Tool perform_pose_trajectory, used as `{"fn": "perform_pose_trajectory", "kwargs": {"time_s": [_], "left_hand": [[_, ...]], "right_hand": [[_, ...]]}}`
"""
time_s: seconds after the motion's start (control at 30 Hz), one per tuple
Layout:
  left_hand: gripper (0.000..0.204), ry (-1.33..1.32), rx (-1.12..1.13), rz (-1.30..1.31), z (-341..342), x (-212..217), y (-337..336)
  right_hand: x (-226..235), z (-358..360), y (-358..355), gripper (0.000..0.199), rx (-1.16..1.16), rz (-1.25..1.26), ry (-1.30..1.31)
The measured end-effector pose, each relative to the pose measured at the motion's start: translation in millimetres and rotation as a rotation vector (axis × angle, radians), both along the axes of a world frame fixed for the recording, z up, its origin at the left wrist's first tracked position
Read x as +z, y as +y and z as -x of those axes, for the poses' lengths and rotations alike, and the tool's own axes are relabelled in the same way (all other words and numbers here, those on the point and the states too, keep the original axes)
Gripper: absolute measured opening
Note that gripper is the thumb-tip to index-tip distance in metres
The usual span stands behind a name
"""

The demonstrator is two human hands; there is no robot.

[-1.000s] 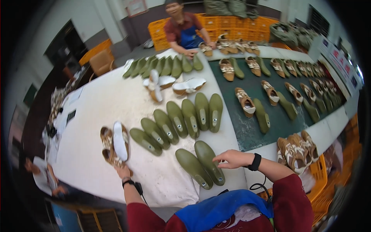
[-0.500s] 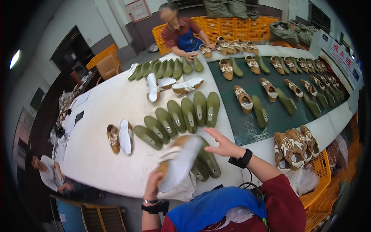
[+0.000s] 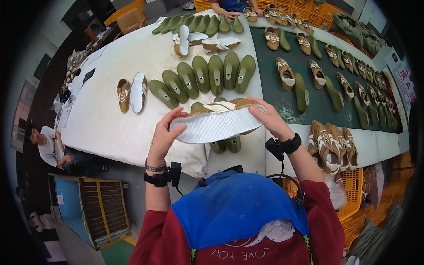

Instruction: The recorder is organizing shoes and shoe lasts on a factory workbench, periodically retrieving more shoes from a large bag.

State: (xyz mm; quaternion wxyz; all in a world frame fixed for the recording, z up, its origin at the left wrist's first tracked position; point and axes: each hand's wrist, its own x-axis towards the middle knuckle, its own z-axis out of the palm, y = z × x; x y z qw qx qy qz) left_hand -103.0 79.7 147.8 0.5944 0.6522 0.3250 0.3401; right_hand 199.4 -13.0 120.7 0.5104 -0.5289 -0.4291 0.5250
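Note:
Between both hands I hold a brown and cream shoe upper (image 3: 218, 126) sideways, its white ribbed bottom turned toward me. My left hand (image 3: 165, 132) is closed on one end, thumb on the white bottom. The opposite end is gripped by my right hand (image 3: 269, 118). Under the held piece, two green shoe lasts (image 3: 232, 144) are partly covered. Beyond it stands a curved row of several green lasts (image 3: 201, 75). A brown shoe upper (image 3: 123, 95) lies to the left beside another with its white bottom up (image 3: 138, 92).
A green conveyor belt (image 3: 282, 108) with shoes and lasts runs at right. Several finished-looking shoes (image 3: 331, 143) stand near the orange crate (image 3: 353, 190). Across the white table (image 3: 101, 128), a co-worker's hand (image 3: 230, 16) rests near more lasts. Another person (image 3: 53, 145) sits at left.
My right hand was free with fingers spread and now grips the shoe upper. The upper has turned from slanted to level across my front. My view has tilted downward.

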Motion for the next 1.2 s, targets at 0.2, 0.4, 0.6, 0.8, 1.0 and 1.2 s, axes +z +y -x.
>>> {"fn": "perform_pose_trajectory", "kwargs": {"time_s": [0.2, 0.4, 0.6, 0.8, 1.0, 1.2], "left_hand": [[0.025, 0.252, 0.316, -0.100, -8, -19, -11], [0.020, -0.195, 0.370, 0.048, -10, -45, 4], [0.021, -0.181, 0.312, -0.052, -21, -45, 20], [0.031, -0.095, 0.268, 0.042, -49, -67, 27], [0.042, 0.270, 0.161, -0.195, -42, -133, 24], [0.051, 0.549, 0.002, -0.521, -66, -168, 13]], "right_hand": [[6, 6, -16, 0.045, 0.013, -0.121, -0.001], [3, 0, -13, 0.051, 0.081, -0.184, -0.004], [1, -15, -23, 0.057, 0.213, 0.044, 0.525], [17, -21, -56, 0.034, 0.056, 0.028, 0.263], [-33, -52, -107, 0.026, -0.137, 0.021, -1.152], [-81, -78, -144, 0.024, 0.367, 0.653, -1.318]]}}
